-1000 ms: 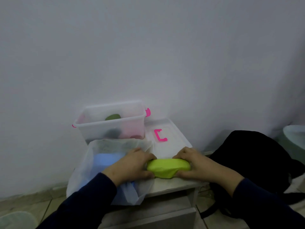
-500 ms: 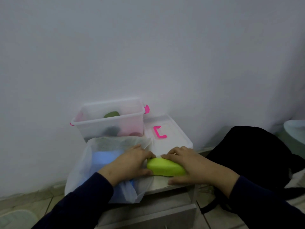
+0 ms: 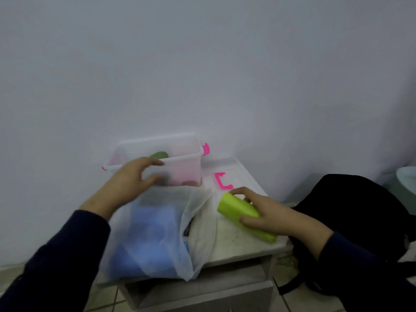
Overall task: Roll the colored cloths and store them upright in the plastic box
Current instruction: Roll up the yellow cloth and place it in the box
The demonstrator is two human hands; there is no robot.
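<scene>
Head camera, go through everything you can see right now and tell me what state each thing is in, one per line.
Lime green cloth: rolled up, lying tilted on the table.
Right hand: grips the lime green cloth.
Left hand: holds nothing, fingers spread at the plastic box.
Plastic box: lid off, rolled cloths inside.
Lid: lying flat beside the plastic box.
White bag: open, blue cloth inside.
Black backpack: slumped beside the table.
</scene>
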